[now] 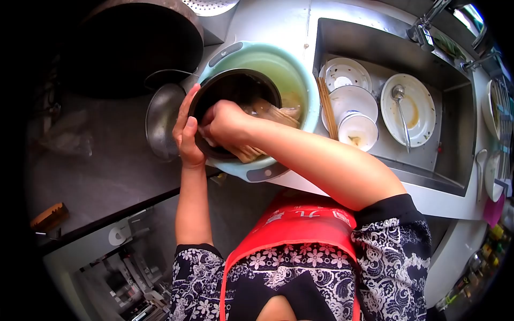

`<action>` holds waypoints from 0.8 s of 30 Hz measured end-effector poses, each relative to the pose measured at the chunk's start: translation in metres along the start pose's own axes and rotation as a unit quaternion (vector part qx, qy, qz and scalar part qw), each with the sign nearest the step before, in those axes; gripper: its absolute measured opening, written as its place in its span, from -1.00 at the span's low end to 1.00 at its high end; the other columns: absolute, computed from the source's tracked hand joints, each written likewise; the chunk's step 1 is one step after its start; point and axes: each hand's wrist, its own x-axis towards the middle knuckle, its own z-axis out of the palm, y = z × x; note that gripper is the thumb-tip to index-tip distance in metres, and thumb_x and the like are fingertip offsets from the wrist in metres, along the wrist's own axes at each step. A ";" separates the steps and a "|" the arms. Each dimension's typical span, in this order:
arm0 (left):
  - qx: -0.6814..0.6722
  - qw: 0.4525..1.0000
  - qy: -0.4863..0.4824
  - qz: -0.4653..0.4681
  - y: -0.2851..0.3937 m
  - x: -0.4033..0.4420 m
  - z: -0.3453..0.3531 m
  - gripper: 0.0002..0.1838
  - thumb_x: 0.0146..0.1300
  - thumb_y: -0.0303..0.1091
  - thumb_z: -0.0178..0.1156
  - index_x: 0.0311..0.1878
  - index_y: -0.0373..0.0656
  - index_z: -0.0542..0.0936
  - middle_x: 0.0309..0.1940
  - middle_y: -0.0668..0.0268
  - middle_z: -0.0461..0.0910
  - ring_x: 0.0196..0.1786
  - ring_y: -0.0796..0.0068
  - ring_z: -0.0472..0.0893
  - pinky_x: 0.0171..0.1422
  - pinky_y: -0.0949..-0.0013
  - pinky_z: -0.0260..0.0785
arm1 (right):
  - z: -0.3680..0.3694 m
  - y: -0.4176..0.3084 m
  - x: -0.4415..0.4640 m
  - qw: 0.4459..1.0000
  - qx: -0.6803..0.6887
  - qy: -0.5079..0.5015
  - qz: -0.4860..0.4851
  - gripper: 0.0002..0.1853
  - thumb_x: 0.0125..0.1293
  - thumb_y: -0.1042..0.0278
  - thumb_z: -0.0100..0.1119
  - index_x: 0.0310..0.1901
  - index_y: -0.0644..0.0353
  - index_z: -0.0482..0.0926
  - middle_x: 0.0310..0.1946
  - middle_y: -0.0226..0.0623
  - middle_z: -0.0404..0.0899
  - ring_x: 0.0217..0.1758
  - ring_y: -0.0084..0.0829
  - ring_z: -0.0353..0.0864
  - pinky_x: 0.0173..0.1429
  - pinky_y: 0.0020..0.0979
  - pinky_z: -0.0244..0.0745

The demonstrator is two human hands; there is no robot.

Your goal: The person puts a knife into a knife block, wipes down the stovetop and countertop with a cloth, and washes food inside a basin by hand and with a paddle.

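A dark round pot [251, 77] is held tilted over a pale green basin [308, 91] with cloudy water in it. My left hand [188, 134] is wrapped round the pot's left side, its thumb and fingers on the rim. Inside the pot mouth, my right hand [224, 122] is closed on a wet tan cloth [276, 113], pressing it against the inner wall. Folds of that cloth hang out below and to the right of the hand. The right fingertips are hidden, and so is the pot's base.
Right of the basin, a steel sink [455, 123] holds a plate with a spoon [397, 93], stacked dishes [348, 75], a small bowl [357, 132] and chopsticks [326, 107]. To the left are a metal ladle [160, 125], a large wok [144, 48] and a wooden-looking block [50, 216].
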 end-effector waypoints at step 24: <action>-0.050 0.999 0.004 -0.020 -0.006 -0.002 -0.002 -0.28 0.23 0.01 -0.08 0.30 -0.39 0.23 0.24 0.03 0.32 0.29 0.22 0.33 0.41 0.21 0.06 | 0.006 0.015 0.000 0.935 -0.330 0.000 -0.133 -0.82 0.13 0.33 0.18 -0.33 0.26 0.66 -0.59 -0.25 0.55 -0.51 -0.42 0.53 -0.37 -0.39 0.45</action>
